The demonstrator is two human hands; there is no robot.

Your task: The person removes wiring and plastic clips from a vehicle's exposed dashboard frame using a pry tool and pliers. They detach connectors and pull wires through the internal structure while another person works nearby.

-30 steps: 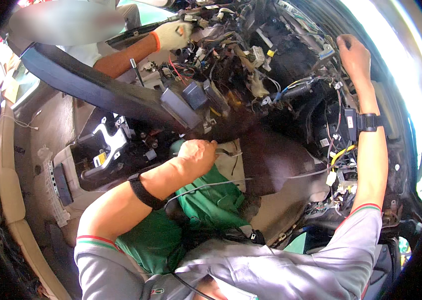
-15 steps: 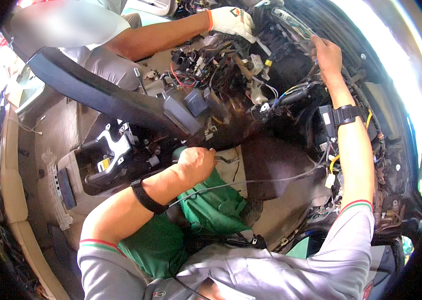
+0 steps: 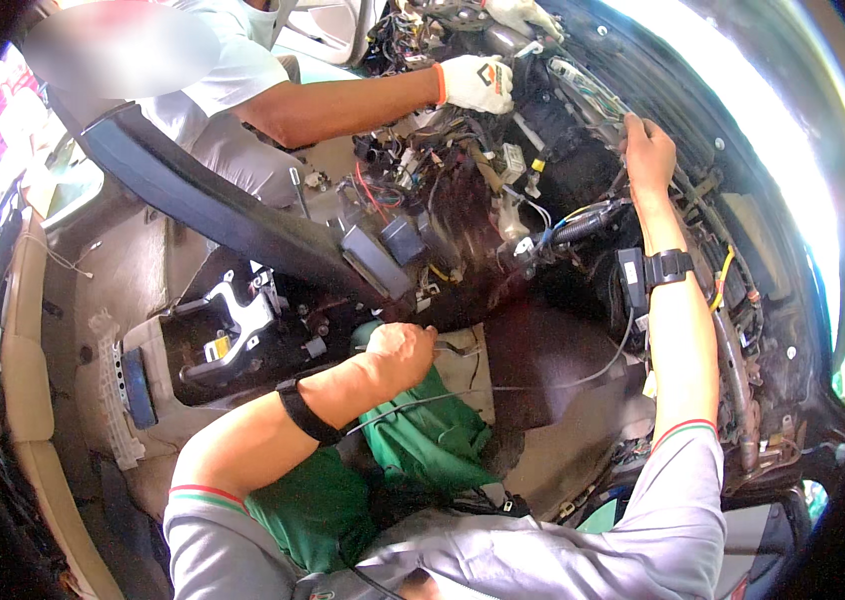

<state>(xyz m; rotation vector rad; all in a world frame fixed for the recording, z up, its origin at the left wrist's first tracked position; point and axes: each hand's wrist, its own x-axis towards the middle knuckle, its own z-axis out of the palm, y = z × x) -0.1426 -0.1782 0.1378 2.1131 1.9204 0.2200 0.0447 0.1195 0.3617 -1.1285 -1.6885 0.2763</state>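
Note:
My left hand (image 3: 403,357) is closed above my green-trousered leg. From its fingers juts a small dark metal tool (image 3: 459,349) with a prong-like end; the rest of it is hidden in the fist. My right hand (image 3: 649,155) reaches far forward, fingers curled at the near end of a wire harness (image 3: 591,92) lying in a long channel under the windscreen edge. The fingertips are partly hidden there. A black box (image 3: 632,279) is strapped at my right wrist, and a thin grey cable (image 3: 533,386) runs from it towards my left forearm.
Across the stripped car interior, another person's white-gloved hand (image 3: 480,84) is over tangled wiring (image 3: 413,160); a second gloved hand (image 3: 526,14) is at the top. A long dark trim panel (image 3: 208,205) slants in from the left. A bare metal bracket (image 3: 243,310) stands on the centre console.
The view has shifted slightly. The other person's near gloved hand has curled and drawn back, and their second glove has appeared. My right hand sits slightly lower along the harness; my left keeps its tool.

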